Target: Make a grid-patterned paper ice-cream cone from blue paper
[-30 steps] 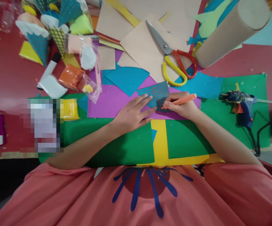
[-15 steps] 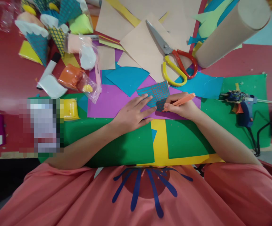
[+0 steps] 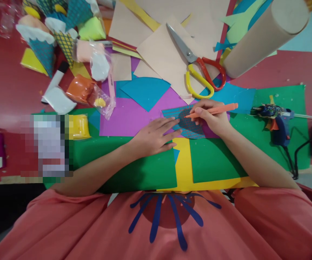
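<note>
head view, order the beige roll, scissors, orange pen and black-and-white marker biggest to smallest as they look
1. beige roll
2. scissors
3. orange pen and black-and-white marker: too close to rank; the pen looks longer, the marker thicker, and both are partly covered.

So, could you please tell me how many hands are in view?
2: the left hand, its fingers reaching onto the gridded blue paper, and the right hand, at that paper's right side, holding an orange pen.

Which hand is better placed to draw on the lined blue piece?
Probably the right hand: it holds the orange pen over the lined blue piece; the left hand lies at its edge.
</note>
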The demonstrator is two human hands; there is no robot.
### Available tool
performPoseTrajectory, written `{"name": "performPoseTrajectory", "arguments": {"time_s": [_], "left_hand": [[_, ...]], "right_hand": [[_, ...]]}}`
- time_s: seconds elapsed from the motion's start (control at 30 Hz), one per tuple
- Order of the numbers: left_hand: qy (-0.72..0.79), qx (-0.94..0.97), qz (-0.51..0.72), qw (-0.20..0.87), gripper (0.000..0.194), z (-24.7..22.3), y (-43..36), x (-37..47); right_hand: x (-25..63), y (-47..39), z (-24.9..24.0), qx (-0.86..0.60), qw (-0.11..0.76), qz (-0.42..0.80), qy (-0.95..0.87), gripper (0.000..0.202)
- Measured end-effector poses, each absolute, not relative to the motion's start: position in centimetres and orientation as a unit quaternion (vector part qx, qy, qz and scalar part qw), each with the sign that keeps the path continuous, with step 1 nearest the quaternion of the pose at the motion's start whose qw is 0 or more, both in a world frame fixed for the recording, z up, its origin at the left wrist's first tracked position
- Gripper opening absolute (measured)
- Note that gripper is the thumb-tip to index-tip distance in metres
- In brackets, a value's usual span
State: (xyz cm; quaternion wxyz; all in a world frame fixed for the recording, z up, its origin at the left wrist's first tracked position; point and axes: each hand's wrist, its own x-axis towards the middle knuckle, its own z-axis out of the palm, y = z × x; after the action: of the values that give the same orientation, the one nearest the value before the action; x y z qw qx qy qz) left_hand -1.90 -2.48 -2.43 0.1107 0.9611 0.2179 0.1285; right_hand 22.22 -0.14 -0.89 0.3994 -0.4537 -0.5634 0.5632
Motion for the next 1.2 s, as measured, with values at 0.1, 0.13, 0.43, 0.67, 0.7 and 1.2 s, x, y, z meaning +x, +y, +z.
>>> {"name": "performPoseTrajectory", "arguments": {"time_s": [0.1, 0.13, 0.43, 0.67, 0.7, 1.2], "left_hand": [[0.192, 0.967, 0.128, 0.106, 0.041, -2.2, -2.67, -1.7], [0.191, 0.968, 0.125, 0.106, 0.042, -2.14, -2.69, -1.66], [0.191, 0.964, 0.135, 0.127, 0.047, -2.27, -2.49, -1.55], [0.201, 0.956, 0.147, 0.159, 0.044, -2.73, -2.31, -1.58], [0.202, 0.955, 0.143, 0.163, 0.044, -2.72, -2.29, -1.58], [0.196, 0.958, 0.155, 0.143, 0.04, -2.82, -2.23, -1.39]], "right_hand": [[22.25, -0.23, -1.04, -0.45, 0.391, 0.524, -0.608, 0.033], [22.26, -0.22, -1.09, -0.45, 0.386, 0.51, -0.624, 0.031], [21.87, -0.28, -1.1, -0.465, 0.375, 0.46, -0.657, 0.014], [21.68, -0.12, -0.92, -0.471, 0.358, 0.459, -0.663, 0.012], [21.66, -0.09, -0.91, -0.472, 0.357, 0.457, -0.664, 0.012], [21.62, 0.11, -1.22, -0.476, 0.342, 0.43, -0.687, 0.013]]}}
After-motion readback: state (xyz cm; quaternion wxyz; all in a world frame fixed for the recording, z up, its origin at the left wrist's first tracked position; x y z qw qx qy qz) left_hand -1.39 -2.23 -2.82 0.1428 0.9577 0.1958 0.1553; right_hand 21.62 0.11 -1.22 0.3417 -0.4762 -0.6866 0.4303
